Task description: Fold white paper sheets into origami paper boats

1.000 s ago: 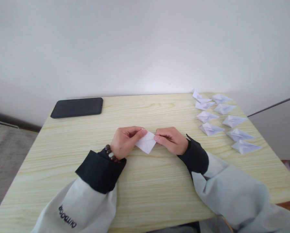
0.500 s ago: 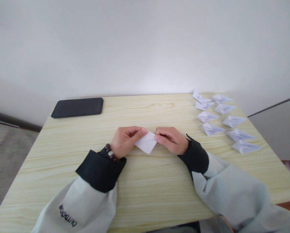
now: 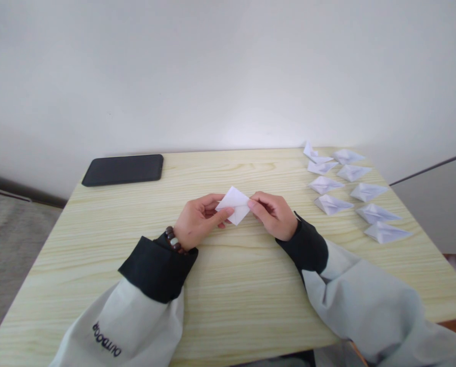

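Note:
A small white folded paper (image 3: 233,198), diamond-shaped with crease lines across it, is held between my two hands over the middle of the table. My left hand (image 3: 199,219) grips its left side, thumb lying on the front face and fingers behind. At the right corner, my right hand (image 3: 275,216) pinches the paper between thumb and index finger. The backs of the fingers behind the sheet are partly hidden.
Several folded white paper boats (image 3: 332,204) stand in two rough columns at the table's right side. A black phone-like slab (image 3: 123,169) lies at the back left. The wood-grain table (image 3: 228,306) meets a white wall (image 3: 228,76). A dark object (image 3: 285,359) shows at the bottom edge.
The paper has been turned, so its upper corner now shows above my fingers. My left thumb has shifted lower onto its face, and my right hand has moved slightly right.

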`<state>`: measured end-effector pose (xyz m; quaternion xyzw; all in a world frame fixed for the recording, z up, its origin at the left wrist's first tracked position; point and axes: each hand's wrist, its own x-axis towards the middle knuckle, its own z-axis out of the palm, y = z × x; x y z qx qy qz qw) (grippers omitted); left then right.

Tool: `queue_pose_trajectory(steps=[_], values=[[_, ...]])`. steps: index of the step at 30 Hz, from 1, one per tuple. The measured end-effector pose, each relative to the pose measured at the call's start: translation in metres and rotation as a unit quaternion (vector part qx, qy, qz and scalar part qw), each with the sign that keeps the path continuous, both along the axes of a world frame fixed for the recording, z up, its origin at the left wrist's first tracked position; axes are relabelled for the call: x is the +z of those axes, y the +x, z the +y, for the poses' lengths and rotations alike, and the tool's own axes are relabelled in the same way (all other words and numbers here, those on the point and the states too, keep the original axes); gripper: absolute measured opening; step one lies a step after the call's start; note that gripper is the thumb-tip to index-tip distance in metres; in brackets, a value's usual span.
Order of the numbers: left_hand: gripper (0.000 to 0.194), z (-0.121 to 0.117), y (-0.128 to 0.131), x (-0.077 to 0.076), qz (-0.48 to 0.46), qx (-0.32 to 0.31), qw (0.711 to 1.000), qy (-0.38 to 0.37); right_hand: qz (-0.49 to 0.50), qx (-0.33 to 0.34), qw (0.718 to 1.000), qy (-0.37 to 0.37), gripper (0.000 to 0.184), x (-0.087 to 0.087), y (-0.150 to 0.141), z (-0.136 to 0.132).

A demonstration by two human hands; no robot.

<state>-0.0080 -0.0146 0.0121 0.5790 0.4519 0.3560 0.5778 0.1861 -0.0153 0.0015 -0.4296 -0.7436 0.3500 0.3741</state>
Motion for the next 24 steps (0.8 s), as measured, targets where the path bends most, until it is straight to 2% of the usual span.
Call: queue_pose_trajectory(steps=[2, 7, 17, 21, 24], values=[[0.041, 0.0004, -0.0010, -0.0002, 0.024, 0.002, 1.000, 0.005, 0.013, -0.014, 1.000, -0.014, 0.018, -0.0019, -0.0003, -0.0005], [0.035, 0.0004, -0.0039, 0.0005, 0.060, 0.004, 0.998, 0.023, 0.040, -0.018, 0.997, -0.057, 0.021, -0.0044, -0.0005, -0.0019], [0.036, 0.0004, -0.0043, -0.0020, 0.035, 0.005, 0.999, -0.006, 0.115, -0.011, 0.986, -0.119, 0.023, -0.0042, -0.0011, -0.0015], [0.036, 0.0002, -0.0019, -0.0010, 0.061, 0.020, 0.997, 0.037, 0.155, -0.024, 0.978, -0.136, 0.023, -0.0047, -0.0035, 0.0002], [0.032, 0.0005, -0.0018, -0.0005, 0.109, 0.048, 0.985, 0.129, 0.183, -0.034, 0.973, -0.138, 0.025, -0.0044, -0.0047, 0.0007]])
